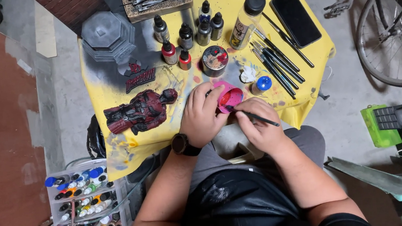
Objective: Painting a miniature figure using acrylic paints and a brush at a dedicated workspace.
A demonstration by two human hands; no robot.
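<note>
Rack of small paint bottles (86,205): standing on the floor at far left, below the tabletop (113,89), which is lying under a paint-spattered yellow cover.
Grey octagonal base (108,35): sitting at the cover's upper left.
Red and black figure (139,112): lying on its side just left of the left hand.
Dropper bottles (187,32): standing in a cluster beyond the hands, a paint-smeared round tin (214,60) sitting just right of them.
Left hand (202,115): wearing a dark wristwatch (183,144), fingers curling closed around the pink cup.
Pink cup (228,97): tilting between both hands at the tabletop's near edge, showing red paint inside.
Right hand (258,125): pinching closed on a thin dark brush (254,117), its tip touching the cup's rim.
Spare brushes (275,59): lying fanned at right.
Black phone (295,18): lying flat beyond them.
</note>
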